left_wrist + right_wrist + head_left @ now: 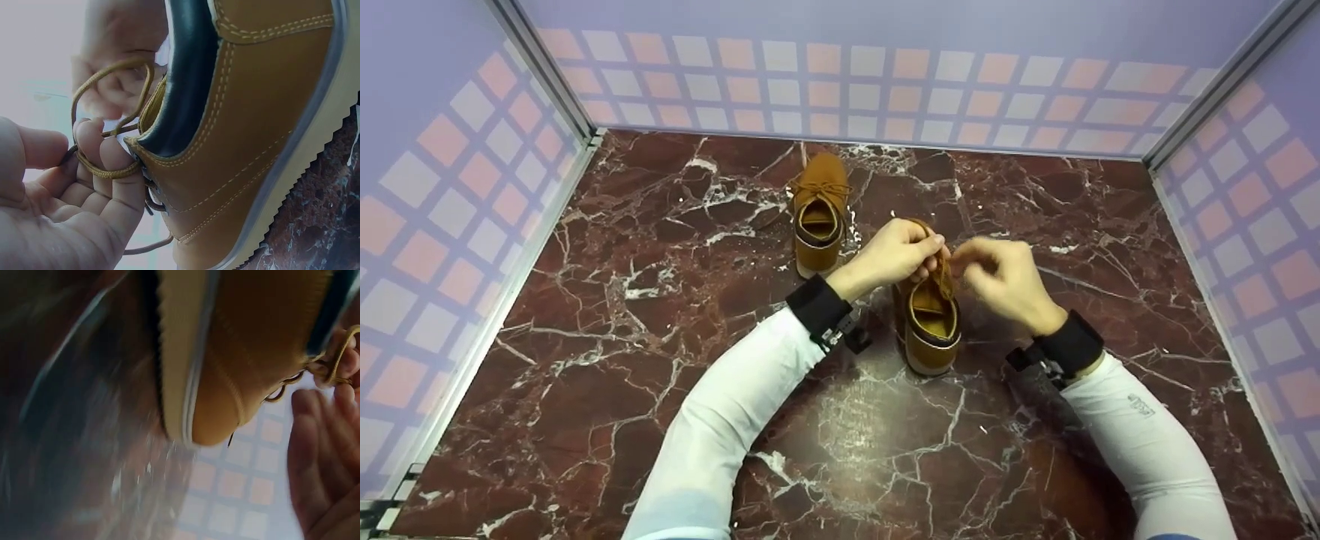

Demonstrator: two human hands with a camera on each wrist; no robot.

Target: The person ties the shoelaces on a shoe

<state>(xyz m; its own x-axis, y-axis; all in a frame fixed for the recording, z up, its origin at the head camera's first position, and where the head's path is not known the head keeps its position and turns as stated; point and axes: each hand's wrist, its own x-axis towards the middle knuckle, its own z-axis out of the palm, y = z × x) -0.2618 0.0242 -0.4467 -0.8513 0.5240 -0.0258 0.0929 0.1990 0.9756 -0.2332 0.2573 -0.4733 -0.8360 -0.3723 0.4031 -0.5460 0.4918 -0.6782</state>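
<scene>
A tan lace-up shoe [934, 358] with a dark padded collar stands on the marble-patterned surface, toe pointing away. Over its tongue, my left hand [898, 251] pinches a brown shoelace [112, 66] between thumb and fingertips. The lace makes a loose loop around the fingers in the left wrist view. My right hand [1006, 279] is on the other side of the shoe, blurred, with its fingers close to the lace and nothing visibly held. In the right wrist view, its fingers [306, 439] look fairly straight beside the laces.
The matching tan shoe [816, 255] stands to the left and farther back, its laces tied in a bow [826, 189]. Lilac panels with pink and white squares [825, 82] enclose the marble-patterned surface [607, 360] at the back and both sides.
</scene>
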